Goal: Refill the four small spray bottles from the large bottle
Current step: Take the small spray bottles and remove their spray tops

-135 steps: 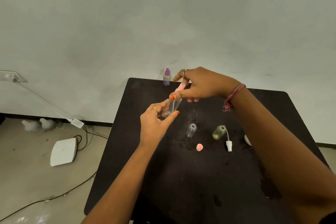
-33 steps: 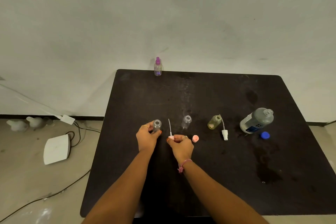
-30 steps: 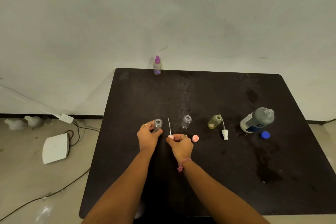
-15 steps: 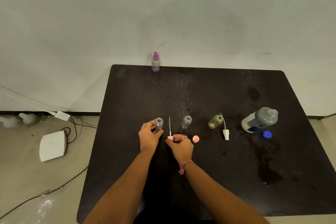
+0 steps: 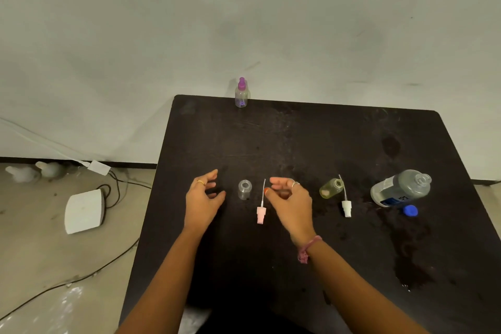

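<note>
A small clear bottle (image 5: pixel 244 189) stands uncapped on the black table (image 5: pixel 311 138). My left hand (image 5: pixel 203 198) hovers just left of it with relaxed fingers, not touching. A pink spray head (image 5: pixel 261 214) with its thin tube lies flat to the bottle's right. My right hand (image 5: pixel 291 200) is beside the tube, fingers loose and holding nothing, and it hides whatever lies behind it. A yellowish small bottle (image 5: pixel 331 188) stands open next to a white spray head (image 5: pixel 346 207). The large grey bottle (image 5: pixel 401 187) stands uncapped at the right, its blue cap (image 5: pixel 410 210) beside it.
A small bottle with a purple spray top (image 5: pixel 242 93) stands at the table's far edge. Wet patches (image 5: pixel 412 266) darken the table at the right. On the floor to the left lie a white device (image 5: pixel 84 210) and cables (image 5: pixel 81 276).
My left hand has let go of the clear bottle and moved left. My right hand has released the pink spray head, which now lies on the table, and shifted right.
</note>
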Demonstrator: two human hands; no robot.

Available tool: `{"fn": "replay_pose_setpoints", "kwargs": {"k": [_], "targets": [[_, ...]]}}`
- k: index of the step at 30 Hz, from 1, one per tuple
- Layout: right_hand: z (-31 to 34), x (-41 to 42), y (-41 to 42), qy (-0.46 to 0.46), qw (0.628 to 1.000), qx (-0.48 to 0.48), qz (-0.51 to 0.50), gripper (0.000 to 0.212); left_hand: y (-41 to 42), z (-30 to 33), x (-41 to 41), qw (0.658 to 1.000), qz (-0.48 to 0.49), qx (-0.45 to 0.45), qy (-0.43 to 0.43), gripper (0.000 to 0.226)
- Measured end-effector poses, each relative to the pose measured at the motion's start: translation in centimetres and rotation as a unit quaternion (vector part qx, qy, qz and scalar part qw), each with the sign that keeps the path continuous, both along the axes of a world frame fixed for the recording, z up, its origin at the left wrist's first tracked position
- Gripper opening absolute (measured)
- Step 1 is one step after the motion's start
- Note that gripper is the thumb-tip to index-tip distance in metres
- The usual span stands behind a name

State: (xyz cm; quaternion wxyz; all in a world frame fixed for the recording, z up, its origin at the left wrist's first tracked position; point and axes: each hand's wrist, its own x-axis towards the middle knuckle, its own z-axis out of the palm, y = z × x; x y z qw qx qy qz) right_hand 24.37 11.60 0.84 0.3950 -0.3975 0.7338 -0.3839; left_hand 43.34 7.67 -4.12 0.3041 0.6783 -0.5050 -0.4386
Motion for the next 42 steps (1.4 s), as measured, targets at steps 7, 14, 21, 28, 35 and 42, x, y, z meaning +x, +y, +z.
{"fn": "replay_pose_setpoints", "kwargs": {"k": [7,14,21,28,35,42], "targets": [[3.1,-0.8,-6.4,0.02,0.996,-0.082,0.03,0.02,-2.8,2.9,0.7,0.99,0.091,-0.074,0.075,0.047],[2.5,-0.6,-15.0,0.076,0.986,-0.137,0.056,0.017,-5.9,4.2,0.3,0.983,0.115,-0.1,0.104,0.041],[2.4,0.8,-24.6,0.145,0.971,-0.142,0.128,0.021,-7.7,4.1,0.4,0.981,0.125,-0.104,0.11,0.036],[2.7,1.7,-30.3,0.258,0.914,-0.057,0.307,0.051,-8.1,3.4,1.0,0.981,0.132,-0.096,0.103,0.035],[1.1,1.3,-30.9,0.345,0.885,-0.022,0.311,0.035,-8.0,3.0,1.0,0.98,0.143,-0.087,0.107,0.034],[1.6,0.4,-28.2,0.309,0.916,-0.065,0.249,0.021,-7.8,3.6,0.4,0.984,0.13,-0.087,0.084,0.039]]}}
